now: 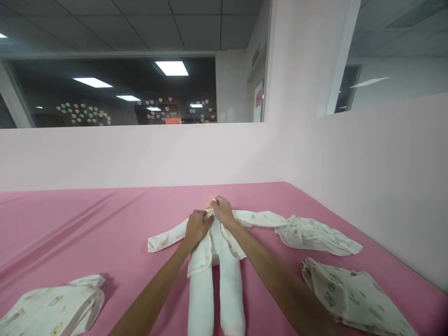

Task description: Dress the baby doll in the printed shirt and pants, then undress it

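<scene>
A small white figure like a doll [231, 291] lies on the pink cloth, its two legs toward me. Over its upper part is a white printed jacket [201, 256], front parted, sleeves spread to both sides. My left hand [199, 226] is closed on the jacket's edge near the neck. Beside it and slightly higher, my right hand [222, 210] pinches a bit of white cloth at the collar. A small orange-pink patch shows behind my hands; what it is I cannot make out.
Folded printed cloth [56, 305] lies at the lower left. Two more printed cloth bundles are on the right, one [315, 235] touching the right sleeve, another [353, 294] nearer me. The pink surface [105, 233] meets white walls behind and right, with windows above.
</scene>
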A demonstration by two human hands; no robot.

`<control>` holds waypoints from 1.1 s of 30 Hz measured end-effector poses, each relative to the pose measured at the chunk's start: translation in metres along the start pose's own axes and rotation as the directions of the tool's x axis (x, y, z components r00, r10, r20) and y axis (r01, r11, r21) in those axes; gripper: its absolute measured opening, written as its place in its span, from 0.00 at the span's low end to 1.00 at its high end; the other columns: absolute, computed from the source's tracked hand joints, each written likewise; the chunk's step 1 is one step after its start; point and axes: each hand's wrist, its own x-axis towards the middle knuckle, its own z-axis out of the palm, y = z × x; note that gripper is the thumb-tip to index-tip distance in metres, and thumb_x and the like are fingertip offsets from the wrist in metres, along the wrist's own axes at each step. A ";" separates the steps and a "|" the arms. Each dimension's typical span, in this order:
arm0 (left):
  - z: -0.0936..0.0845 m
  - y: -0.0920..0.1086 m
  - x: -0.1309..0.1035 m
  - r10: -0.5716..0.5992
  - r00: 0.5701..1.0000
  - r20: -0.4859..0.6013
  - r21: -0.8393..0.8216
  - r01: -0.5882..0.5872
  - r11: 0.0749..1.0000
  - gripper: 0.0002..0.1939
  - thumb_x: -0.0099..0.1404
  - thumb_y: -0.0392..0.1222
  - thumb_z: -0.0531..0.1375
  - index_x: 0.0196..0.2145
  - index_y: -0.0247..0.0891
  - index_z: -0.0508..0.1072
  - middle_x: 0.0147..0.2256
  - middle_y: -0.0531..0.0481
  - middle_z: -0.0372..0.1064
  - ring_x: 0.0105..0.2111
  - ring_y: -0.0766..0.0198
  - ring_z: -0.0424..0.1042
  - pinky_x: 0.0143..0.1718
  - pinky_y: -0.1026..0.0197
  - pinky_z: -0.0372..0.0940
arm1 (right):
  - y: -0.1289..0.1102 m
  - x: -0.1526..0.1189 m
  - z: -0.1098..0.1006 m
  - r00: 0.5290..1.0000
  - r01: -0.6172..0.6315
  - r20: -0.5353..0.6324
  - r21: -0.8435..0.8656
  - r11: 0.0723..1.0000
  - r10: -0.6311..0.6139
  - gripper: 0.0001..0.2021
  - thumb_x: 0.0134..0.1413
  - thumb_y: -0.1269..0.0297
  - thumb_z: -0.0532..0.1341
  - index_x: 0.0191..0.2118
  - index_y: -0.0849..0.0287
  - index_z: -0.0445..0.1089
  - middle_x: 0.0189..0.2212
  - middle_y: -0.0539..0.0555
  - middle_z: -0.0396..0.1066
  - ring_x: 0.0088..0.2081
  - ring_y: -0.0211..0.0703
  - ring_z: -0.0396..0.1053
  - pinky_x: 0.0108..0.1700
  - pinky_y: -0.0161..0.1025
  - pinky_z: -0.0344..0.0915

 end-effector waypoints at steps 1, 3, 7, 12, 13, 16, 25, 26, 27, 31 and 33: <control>-0.001 -0.002 -0.001 0.009 1.000 -0.001 0.001 -0.009 1.000 0.21 0.66 0.54 0.49 0.45 0.37 0.72 0.48 0.42 0.70 0.49 0.54 0.67 0.47 0.59 0.59 | -0.003 -0.003 0.005 1.000 0.021 0.015 0.004 1.000 -0.021 0.11 0.56 0.66 0.49 0.25 0.62 0.60 0.25 0.48 0.62 0.29 0.32 0.56 0.32 0.30 0.46; -0.003 -0.004 -0.003 0.029 1.000 -0.002 0.005 -0.029 1.000 0.20 0.67 0.52 0.48 0.42 0.37 0.73 0.44 0.43 0.71 0.48 0.54 0.68 0.45 0.59 0.59 | -0.005 -0.011 0.009 0.998 0.049 0.040 -0.002 0.999 -0.049 0.10 0.56 0.67 0.50 0.25 0.63 0.60 0.26 0.49 0.62 0.29 0.31 0.56 0.32 0.31 0.46; -0.004 -0.003 -0.003 0.038 0.999 -0.018 0.026 -0.038 0.999 0.18 0.68 0.48 0.47 0.41 0.38 0.73 0.44 0.43 0.71 0.46 0.55 0.68 0.44 0.60 0.59 | 0.008 -0.032 0.004 0.996 0.072 0.052 -0.046 0.996 -0.070 0.08 0.56 0.68 0.52 0.27 0.63 0.62 0.29 0.50 0.65 0.31 0.33 0.58 0.34 0.31 0.48; -0.003 0.005 0.005 0.020 0.999 -0.032 0.090 -0.017 0.996 0.15 0.66 0.43 0.48 0.40 0.36 0.72 0.43 0.40 0.69 0.43 0.52 0.70 0.42 0.56 0.59 | 0.021 -0.053 -0.011 0.999 0.039 -0.023 -0.110 0.993 -0.042 0.08 0.54 0.70 0.52 0.33 0.63 0.68 0.39 0.57 0.67 0.43 0.40 0.60 0.46 0.35 0.53; -0.003 0.007 0.006 0.020 0.999 -0.030 0.102 -0.017 0.995 0.15 0.66 0.43 0.48 0.40 0.36 0.72 0.42 0.39 0.69 0.42 0.51 0.70 0.41 0.56 0.59 | 0.022 -0.055 -0.013 0.998 0.017 -0.050 -0.119 0.993 -0.023 0.09 0.54 0.70 0.52 0.35 0.63 0.69 0.41 0.58 0.66 0.45 0.42 0.60 0.48 0.36 0.52; -0.004 0.010 0.011 0.027 0.999 -0.021 0.124 -0.024 0.992 0.14 0.66 0.42 0.48 0.38 0.37 0.72 0.41 0.41 0.71 0.40 0.52 0.71 0.38 0.56 0.59 | 0.024 -0.057 -0.016 0.994 -0.045 -0.108 -0.114 0.992 0.033 0.10 0.52 0.69 0.52 0.35 0.63 0.70 0.39 0.59 0.67 0.42 0.43 0.60 0.46 0.37 0.52; 0.006 0.005 0.020 0.070 0.994 -0.082 0.075 -0.064 0.995 0.13 0.69 0.40 0.47 0.34 0.38 0.71 0.37 0.45 0.73 0.39 0.56 0.71 0.37 0.59 0.56 | 0.014 -0.029 -0.002 0.991 -0.037 -0.120 0.109 0.993 0.050 0.14 0.57 0.62 0.49 0.25 0.62 0.63 0.23 0.49 0.63 0.27 0.35 0.56 0.31 0.32 0.46; 0.007 0.003 0.020 0.070 0.994 -0.089 0.065 -0.064 0.996 0.13 0.69 0.40 0.48 0.34 0.38 0.71 0.36 0.46 0.73 0.38 0.57 0.71 0.37 0.59 0.56 | 0.012 -0.028 0.000 0.991 -0.035 -0.124 0.129 0.991 0.052 0.15 0.57 0.61 0.50 0.24 0.62 0.62 0.22 0.49 0.62 0.27 0.35 0.55 0.31 0.32 0.46; 0.008 0.001 0.020 0.068 0.993 -0.098 0.055 -0.063 0.997 0.13 0.69 0.41 0.48 0.33 0.38 0.70 0.35 0.46 0.73 0.38 0.57 0.71 0.36 0.60 0.56 | 0.012 -0.027 0.002 0.990 -0.034 -0.127 0.148 0.988 0.053 0.15 0.57 0.60 0.50 0.23 0.62 0.61 0.21 0.49 0.60 0.26 0.35 0.54 0.30 0.32 0.45; 0.011 -0.004 0.015 0.059 0.989 -0.138 0.010 -0.058 0.998 0.12 0.70 0.42 0.48 0.35 0.39 0.70 0.37 0.48 0.73 0.38 0.59 0.70 0.36 0.60 0.55 | 0.013 -0.027 0.003 0.993 -0.013 -0.114 0.227 0.974 0.040 0.16 0.55 0.59 0.53 0.21 0.62 0.58 0.20 0.49 0.58 0.26 0.35 0.53 0.31 0.33 0.46; 0.012 -0.004 0.013 0.064 0.986 -0.155 -0.013 -0.067 0.998 0.12 0.70 0.42 0.48 0.36 0.39 0.70 0.38 0.48 0.73 0.38 0.59 0.70 0.35 0.60 0.55 | 0.014 -0.027 0.002 0.995 -0.004 -0.095 0.277 0.961 0.031 0.15 0.54 0.58 0.53 0.23 0.62 0.61 0.22 0.49 0.61 0.28 0.35 0.55 0.33 0.32 0.49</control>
